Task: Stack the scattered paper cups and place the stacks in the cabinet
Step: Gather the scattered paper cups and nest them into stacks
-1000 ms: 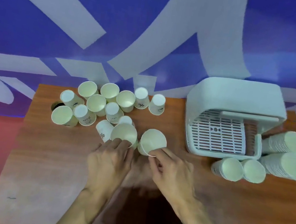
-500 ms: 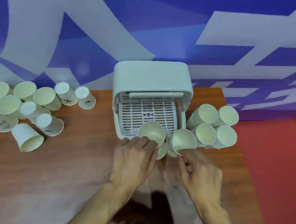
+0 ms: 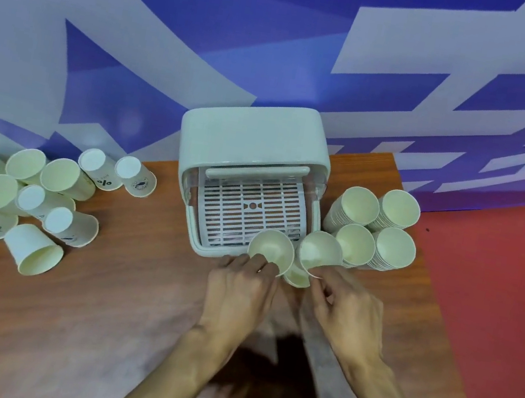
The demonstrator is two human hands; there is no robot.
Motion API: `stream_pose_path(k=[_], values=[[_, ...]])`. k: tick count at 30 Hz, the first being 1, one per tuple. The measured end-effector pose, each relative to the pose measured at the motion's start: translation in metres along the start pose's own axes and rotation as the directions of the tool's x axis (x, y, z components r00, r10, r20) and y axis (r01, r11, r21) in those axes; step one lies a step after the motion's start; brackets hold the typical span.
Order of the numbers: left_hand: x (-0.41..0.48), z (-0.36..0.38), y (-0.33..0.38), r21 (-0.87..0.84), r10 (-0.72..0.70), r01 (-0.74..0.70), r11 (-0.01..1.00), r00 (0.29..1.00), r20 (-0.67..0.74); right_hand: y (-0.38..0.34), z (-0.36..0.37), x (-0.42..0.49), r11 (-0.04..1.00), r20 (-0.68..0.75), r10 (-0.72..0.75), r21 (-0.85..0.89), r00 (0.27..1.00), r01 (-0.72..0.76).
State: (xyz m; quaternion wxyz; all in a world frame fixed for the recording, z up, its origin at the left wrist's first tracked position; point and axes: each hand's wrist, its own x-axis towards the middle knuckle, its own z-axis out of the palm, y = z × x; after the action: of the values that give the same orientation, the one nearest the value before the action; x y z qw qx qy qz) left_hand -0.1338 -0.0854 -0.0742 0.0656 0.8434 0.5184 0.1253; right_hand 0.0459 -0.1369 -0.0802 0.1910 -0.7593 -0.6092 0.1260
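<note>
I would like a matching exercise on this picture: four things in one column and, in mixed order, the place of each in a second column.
1. white plastic cabinet
2. four tall stacks of pale paper cups
3. loose pale paper cups
4. single paper cup in the left hand

a. left part of the wooden table
b. right of the cabinet
c. before the cabinet's open front
d. table's back edge, by the blue wall

Pairs: 1-d, 2-b, 3-a, 4-c
</note>
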Motion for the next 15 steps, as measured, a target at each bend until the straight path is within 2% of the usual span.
stream_pose_path(k=[7, 15], values=[[-0.011, -0.007, 0.002, -0.080, -0.031, 0.032, 0.996, 0.999, 0.014, -0.007, -0.009, -0.002, 0.998, -0.071, -0.051, -0.049, 0.996, 0.047], [-0.017, 0.013, -0.009, -0.045, 0.028, -0.020, 0.999, 0.979, 0.202, 0.009, 0.024, -0.004, 0.997, 0.120, -0.020, -0.073, 0.993, 0.029]])
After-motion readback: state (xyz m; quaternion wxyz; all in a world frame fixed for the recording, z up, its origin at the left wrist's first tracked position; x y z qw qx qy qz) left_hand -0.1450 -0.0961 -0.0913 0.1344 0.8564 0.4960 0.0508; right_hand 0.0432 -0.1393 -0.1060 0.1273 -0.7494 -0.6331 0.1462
